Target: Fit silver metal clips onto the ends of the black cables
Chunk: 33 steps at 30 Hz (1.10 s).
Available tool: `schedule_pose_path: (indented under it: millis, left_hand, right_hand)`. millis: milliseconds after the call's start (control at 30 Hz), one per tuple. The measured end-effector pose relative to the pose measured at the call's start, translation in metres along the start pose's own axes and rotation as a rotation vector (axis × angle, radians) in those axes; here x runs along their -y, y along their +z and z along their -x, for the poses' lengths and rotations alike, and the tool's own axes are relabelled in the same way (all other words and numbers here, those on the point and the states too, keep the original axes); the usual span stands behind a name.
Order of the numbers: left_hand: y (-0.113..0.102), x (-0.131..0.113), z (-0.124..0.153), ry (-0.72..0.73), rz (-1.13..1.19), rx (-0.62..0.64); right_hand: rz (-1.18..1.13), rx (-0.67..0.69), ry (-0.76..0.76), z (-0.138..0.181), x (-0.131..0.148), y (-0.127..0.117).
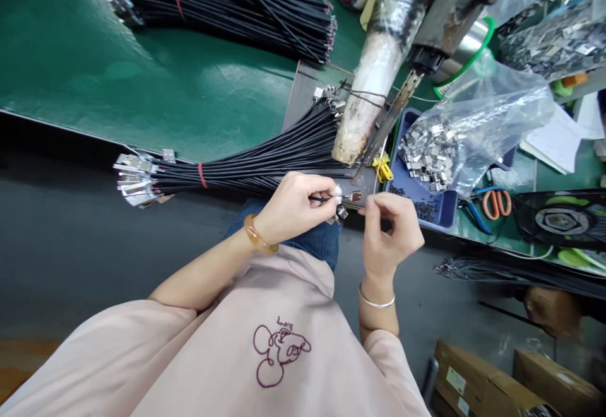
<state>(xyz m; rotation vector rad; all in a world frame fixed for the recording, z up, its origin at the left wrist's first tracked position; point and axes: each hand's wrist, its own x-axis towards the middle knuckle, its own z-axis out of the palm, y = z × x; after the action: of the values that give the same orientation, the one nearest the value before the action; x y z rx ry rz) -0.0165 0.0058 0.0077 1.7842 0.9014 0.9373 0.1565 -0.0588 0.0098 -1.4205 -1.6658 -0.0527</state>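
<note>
My left hand (pixel 296 205) is closed in a pinch on the end of a thin black wire (pixel 322 199), with small metal clips (pixel 341 212) just under its fingertips. My right hand (pixel 391 231) is closed beside it, its fingertips at a small metal terminal (pixel 354 196) on the wire's tip. Both hands work above my lap at the bench edge. A tied bundle of black wires (pixel 246 168) with metal terminals lies just beyond my left hand.
A second wire bundle (pixel 237 10) lies on the green mat (pixel 95 70) at the back. A blue tray (pixel 440 205) and a clear bag (pixel 478 127) hold metal clips at right. A wrapped tool (pixel 374 82) leans over the bench. Orange-handled scissors (pixel 495 202) lie right. Cardboard boxes (pixel 478 376) stand on the floor.
</note>
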Motion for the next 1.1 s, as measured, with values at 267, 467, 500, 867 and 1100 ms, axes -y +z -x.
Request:
schedule_pose_path:
  millis: [267, 467, 500, 867, 1100]
  left_hand:
    - [0.003, 0.003, 0.001, 0.000, -0.032, 0.007]
    - [-0.005, 0.003, -0.001, 0.047, 0.011, 0.099]
    - [-0.005, 0.003, -0.002, 0.034, 0.040, 0.115]
    - [-0.001, 0.008, -0.005, -0.056, 0.111, 0.116]
    - [-0.001, 0.008, -0.006, -0.070, 0.122, 0.120]
  right_hand:
    - [0.091, 0.202, -0.002, 0.002, 0.010, 0.005]
    - [-0.097, 0.307, 0.165, 0.000, 0.008, 0.001]
    - [-0.142, 0.287, 0.205, -0.002, 0.007, -0.005]
    - [0.293, 0.291, 0.206, -0.064, -0.102, -0.017]
    - [0.250, 0.316, 0.232, -0.063, -0.112, -0.008]
